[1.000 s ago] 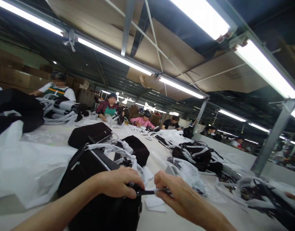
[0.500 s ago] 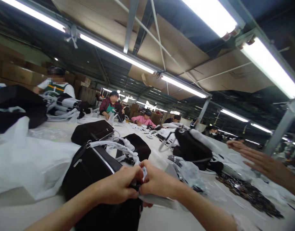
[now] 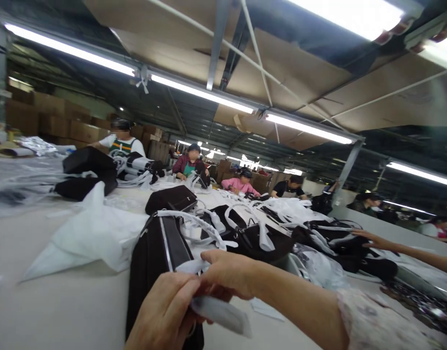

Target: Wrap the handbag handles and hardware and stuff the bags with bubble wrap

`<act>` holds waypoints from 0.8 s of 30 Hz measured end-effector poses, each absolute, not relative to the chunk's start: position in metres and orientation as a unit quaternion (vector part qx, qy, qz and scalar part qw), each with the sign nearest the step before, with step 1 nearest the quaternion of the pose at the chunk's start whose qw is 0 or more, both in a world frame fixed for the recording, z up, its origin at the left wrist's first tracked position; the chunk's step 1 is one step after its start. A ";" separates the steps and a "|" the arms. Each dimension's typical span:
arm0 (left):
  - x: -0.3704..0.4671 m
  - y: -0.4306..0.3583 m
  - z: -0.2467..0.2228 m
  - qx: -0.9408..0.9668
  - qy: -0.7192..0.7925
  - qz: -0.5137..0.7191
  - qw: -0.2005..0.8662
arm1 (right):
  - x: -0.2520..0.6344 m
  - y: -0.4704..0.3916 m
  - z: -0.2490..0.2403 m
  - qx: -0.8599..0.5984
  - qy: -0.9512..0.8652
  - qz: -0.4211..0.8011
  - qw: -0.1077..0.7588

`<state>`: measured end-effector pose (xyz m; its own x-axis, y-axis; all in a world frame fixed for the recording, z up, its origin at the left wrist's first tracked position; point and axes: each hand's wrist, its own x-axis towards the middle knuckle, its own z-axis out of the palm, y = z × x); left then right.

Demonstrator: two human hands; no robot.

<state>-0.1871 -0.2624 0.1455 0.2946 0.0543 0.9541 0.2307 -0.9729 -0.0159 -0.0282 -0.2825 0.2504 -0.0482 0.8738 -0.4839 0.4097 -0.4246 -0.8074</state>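
Since the earlier frame, a co-worker's arm (image 3: pixel 398 249) had come to rest on the bags at three o'clock. The left hand (image 3: pixel 165 313) and right hand (image 3: pixel 227 274) both pinched a white foam wrap strip (image 3: pixel 219 315) against the upright black fabric bag (image 3: pixel 156 262) at six o'clock on the white table (image 3: pixel 63 301).

The black bag (image 3: pixel 156 253) under the hands looks like matt woven cloth, with a paler smooth stripe along its top. The white strip (image 3: pixel 219 313) pinched between the left hand (image 3: pixel 165 311) and right hand (image 3: pixel 227 274) seems to be soft foam or paper wrap (blurred here). The white sheet (image 3: pixel 88 233) looks thin, faintly glossy plastic; the table (image 3: pixel 63 306) smooth and matt.
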 end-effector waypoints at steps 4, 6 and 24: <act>-0.226 -0.262 0.148 -0.815 -0.117 -0.559 0.103 | -0.058 -0.275 0.259 -0.619 -0.467 0.607 0.175; -0.243 -0.260 0.146 -0.820 -0.132 -0.549 0.093 | -0.071 -0.271 0.261 -0.589 -0.473 0.632 0.173; -0.299 -0.269 0.103 -0.604 -0.364 -0.708 -0.048 | -0.127 -0.250 0.241 -0.184 -0.949 0.120 0.228</act>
